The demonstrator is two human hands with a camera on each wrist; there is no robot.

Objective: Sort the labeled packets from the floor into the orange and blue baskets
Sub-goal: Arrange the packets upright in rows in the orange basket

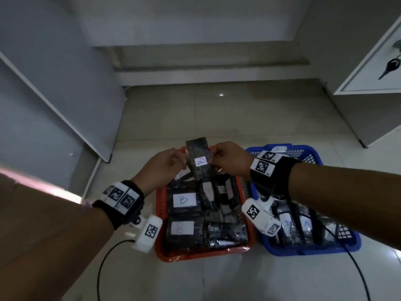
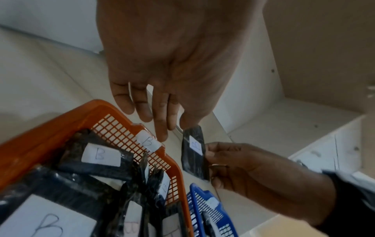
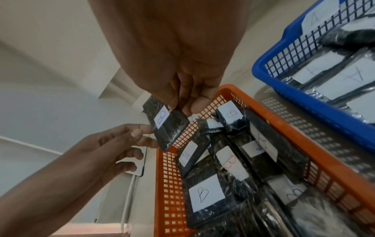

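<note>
Only the head view takes in both containers whole: the orange basket [image 1: 240, 190] at lower centre, the blue basket [image 1: 312, 153] touching its right side, both on a pale tiled floor [image 1: 217, 109]. The right wrist view alone resolves the lettering, showing black packets marked B [image 3: 205, 194] packed in the orange basket and packets marked A [image 3: 353, 75] in the blue one at upper right. The held packet [image 1: 198, 158], black with a white B label, hangs above the far end of the orange basket, centre frame. The right hand [image 1: 233, 158] pinches its right edge between thumb and curled fingers. The left hand [image 1: 165, 162] has its fingers [image 2: 162, 121] nearly straight and slightly spread, the tips touching the packet's left edge without closing on it.
</note>
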